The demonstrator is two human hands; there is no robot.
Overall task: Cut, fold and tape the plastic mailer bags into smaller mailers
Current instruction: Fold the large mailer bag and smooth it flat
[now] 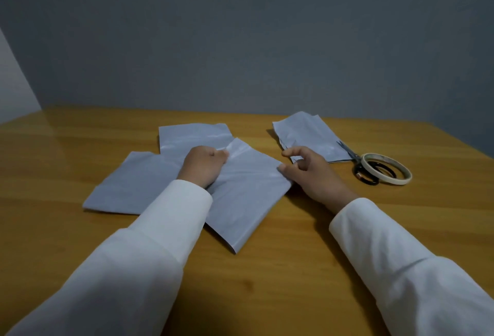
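Observation:
A grey plastic mailer piece lies tilted on the wooden table in the middle. My left hand rests on it with fingers curled, gripping its upper left edge. My right hand sits at its right corner, thumb touching the edge and fingers loosely bent. Two more grey mailers lie to the left: one flat at the left, another behind my left hand. A further grey piece lies at the back right.
Black-handled scissors lie at the right, their handles inside a roll of tape. A grey wall stands behind the table's far edge. Bare wood shows in front of my arms.

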